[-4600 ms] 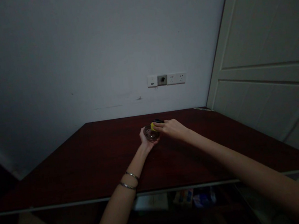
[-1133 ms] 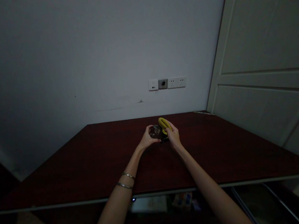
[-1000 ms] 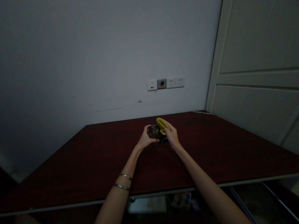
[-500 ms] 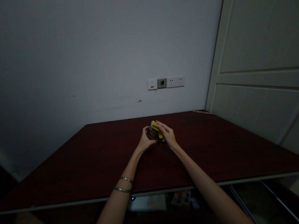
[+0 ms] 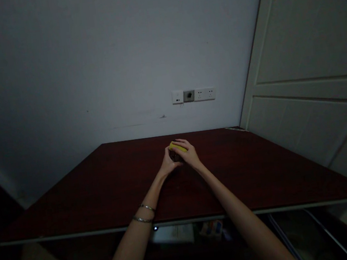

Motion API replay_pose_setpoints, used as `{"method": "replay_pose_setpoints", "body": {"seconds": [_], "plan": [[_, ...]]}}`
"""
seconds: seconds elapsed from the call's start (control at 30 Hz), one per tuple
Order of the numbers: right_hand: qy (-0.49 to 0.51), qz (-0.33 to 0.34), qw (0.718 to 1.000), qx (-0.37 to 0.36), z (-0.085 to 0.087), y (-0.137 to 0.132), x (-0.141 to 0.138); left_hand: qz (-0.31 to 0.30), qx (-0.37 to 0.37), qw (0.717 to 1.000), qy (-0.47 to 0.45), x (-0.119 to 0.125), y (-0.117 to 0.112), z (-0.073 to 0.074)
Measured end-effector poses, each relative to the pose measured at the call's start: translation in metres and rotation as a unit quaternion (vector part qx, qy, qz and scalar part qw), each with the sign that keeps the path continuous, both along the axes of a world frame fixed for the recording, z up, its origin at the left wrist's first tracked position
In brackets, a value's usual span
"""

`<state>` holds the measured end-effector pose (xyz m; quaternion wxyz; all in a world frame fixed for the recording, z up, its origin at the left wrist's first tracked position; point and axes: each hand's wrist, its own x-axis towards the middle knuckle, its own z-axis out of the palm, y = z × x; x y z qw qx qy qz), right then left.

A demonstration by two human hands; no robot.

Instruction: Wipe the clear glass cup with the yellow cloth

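Observation:
Above the middle of the dark red table (image 5: 105, 189), my left hand (image 5: 166, 163) is wrapped round a small dark, glossy piece (image 5: 174, 156) that looks like a brownish glass or cup; its exact kind is hard to make out. My right hand (image 5: 191, 155) grips a soft yellow sponge (image 5: 177, 147) and presses it over the top of the dark glass. Both hands almost touch, and the fingers hide much of the glass.
Behind the table rises a pale wall with a row of sockets (image 5: 193, 95). A white panelled door (image 5: 312, 129) stands at the right. Below the table's front edge, a white flat item (image 5: 173, 234) and a colourful packet (image 5: 212, 229) lie in shadow.
My right hand has shifted left with the yellow sponge, from the right side of the dark glass onto its top. My left hand keeps its grip. The view has moved slightly.

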<state>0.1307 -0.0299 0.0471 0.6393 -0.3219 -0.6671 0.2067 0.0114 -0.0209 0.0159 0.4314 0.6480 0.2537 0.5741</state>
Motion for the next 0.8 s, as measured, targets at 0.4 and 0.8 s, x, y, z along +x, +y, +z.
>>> {"method": "replay_pose_setpoints", "body": {"seconds": [0.4, 0.8], "plan": [[0.001, 0.065, 0.998, 0.008, -0.002, -0.01, -0.003, 0.022, -0.018, 0.999, -0.044, -0.004, 0.01, -0.005], [0.048, 0.035, 0.998, -0.036, -0.008, 0.0, 0.007, 0.017, 0.007, 0.999, 0.029, -0.002, 0.01, -0.01]]}}
